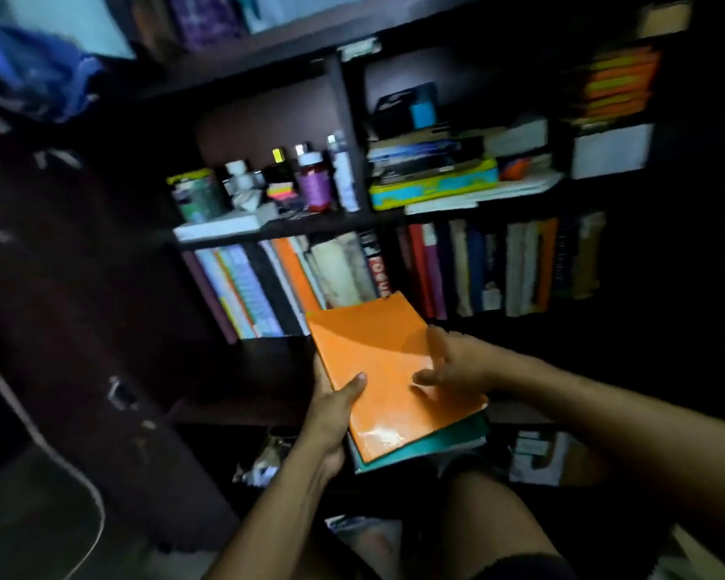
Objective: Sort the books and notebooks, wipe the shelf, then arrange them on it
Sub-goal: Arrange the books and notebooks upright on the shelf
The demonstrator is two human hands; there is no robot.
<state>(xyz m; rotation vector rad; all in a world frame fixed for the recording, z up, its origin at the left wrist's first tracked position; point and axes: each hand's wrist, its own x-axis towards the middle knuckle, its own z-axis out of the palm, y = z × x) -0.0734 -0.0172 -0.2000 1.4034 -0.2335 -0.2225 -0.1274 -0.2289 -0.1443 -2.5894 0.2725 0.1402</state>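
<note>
Nearest, a small stack is held in front of the shelf [294, 228]: an orange book [390, 378] on top, a teal book [436, 447] under it. The left hand [331, 416] carries the stack from its left edge, thumb over the orange cover and fingers beneath, a firm grip that seems meant to keep the pile level. The right hand [448, 362] lies flat on the cover with fingers loose and spread, gripping nothing, probably steadying or squaring the books. Beyond the stack, upright books [499, 270] fill the shelf's lower row, so sorting looks barely begun. Above those, bottles [315, 177] crowd the left bay and a flat pile [436, 173] the right; wiping seems some way off
</note>
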